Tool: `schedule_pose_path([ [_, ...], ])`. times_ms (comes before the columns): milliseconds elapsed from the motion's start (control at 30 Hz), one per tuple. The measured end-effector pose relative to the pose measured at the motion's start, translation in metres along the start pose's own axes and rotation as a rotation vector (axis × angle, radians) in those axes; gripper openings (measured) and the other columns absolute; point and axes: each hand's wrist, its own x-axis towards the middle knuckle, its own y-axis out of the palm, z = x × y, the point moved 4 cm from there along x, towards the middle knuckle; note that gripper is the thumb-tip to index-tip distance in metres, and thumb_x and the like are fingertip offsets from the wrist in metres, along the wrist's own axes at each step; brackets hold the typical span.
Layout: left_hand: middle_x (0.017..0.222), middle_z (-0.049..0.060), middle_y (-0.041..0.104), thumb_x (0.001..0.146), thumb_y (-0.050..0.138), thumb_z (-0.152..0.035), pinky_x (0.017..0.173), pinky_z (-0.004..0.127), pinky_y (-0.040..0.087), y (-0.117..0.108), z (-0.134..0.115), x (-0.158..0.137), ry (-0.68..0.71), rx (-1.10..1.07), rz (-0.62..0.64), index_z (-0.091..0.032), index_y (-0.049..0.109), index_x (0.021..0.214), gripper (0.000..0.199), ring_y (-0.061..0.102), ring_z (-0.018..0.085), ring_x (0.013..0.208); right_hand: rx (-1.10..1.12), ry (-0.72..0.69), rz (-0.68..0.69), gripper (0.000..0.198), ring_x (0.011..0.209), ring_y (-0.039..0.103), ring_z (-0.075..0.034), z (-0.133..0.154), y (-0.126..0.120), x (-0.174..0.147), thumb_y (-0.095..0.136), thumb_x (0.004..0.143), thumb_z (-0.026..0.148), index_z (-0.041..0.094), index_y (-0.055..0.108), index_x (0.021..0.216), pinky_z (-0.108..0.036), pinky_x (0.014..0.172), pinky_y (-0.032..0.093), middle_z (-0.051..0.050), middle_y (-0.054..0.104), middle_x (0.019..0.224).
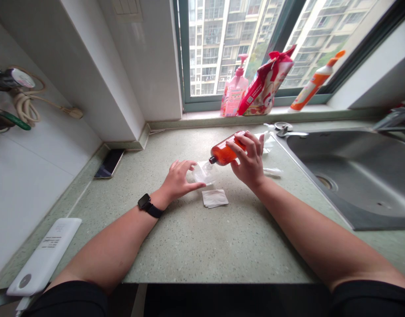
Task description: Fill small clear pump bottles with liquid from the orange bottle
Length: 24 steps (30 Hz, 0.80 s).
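Note:
An orange-red transparent bottle [223,152] is tipped over in my right hand [250,163], its dark uncapped mouth pointing down and left. Just below that mouth stands a clear plastic container [205,172] on the counter. My left hand [180,178] is curved round the container's left side, thumb at the front and fingers behind. Whether liquid is flowing is too faint to tell. In front of the container lies a folded white tissue [215,198]. Right of my right hand are a white pump top [270,127] and a slim clear-white item [272,172].
A steel sink [360,176] with a tap [290,132] is on the right. On the windowsill stand a pink pump bottle [234,92], a red pouch [268,86] and an orange-and-white bottle [312,86]. At left lie a phone [109,163] and a white power bank [45,255].

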Motion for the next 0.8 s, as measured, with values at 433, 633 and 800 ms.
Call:
schedule_pose_path([
  [433,0.118,0.006,0.077,0.080,0.088,-0.068,0.130,0.067,0.031,0.0012,0.0013,0.0003,-0.003,-0.002,-0.003,-0.027,0.061,0.131,0.071,0.073,0.032,0.116,0.002,-0.018,-0.016,0.089,0.154,0.047,-0.037,0.0012,-0.0013,0.0002,0.065,0.081,0.003,0.047,0.045,0.157,-0.074,0.133,0.025,-0.004,0.058,0.150],
  [633,0.119,0.005,0.077,0.081,0.088,-0.067,0.130,0.068,0.031,0.0013,0.0010,0.0004,-0.009,-0.003,-0.004,-0.028,0.061,0.131,0.069,0.073,0.032,0.117,-0.018,-0.032,-0.028,0.089,0.153,0.048,-0.037,0.0020,-0.0021,0.0010,0.065,0.081,0.002,0.046,0.044,0.156,-0.075,0.132,0.027,-0.005,0.058,0.148],
  [800,0.119,0.005,0.077,0.080,0.089,-0.067,0.130,0.068,0.032,0.0014,0.0012,0.0004,-0.001,-0.003,-0.007,-0.028,0.061,0.131,0.070,0.074,0.032,0.116,-0.027,-0.019,-0.006,0.090,0.154,0.047,-0.038,0.0007,-0.0010,0.0007,0.064,0.080,0.003,0.046,0.045,0.156,-0.076,0.131,0.028,-0.004,0.058,0.149],
])
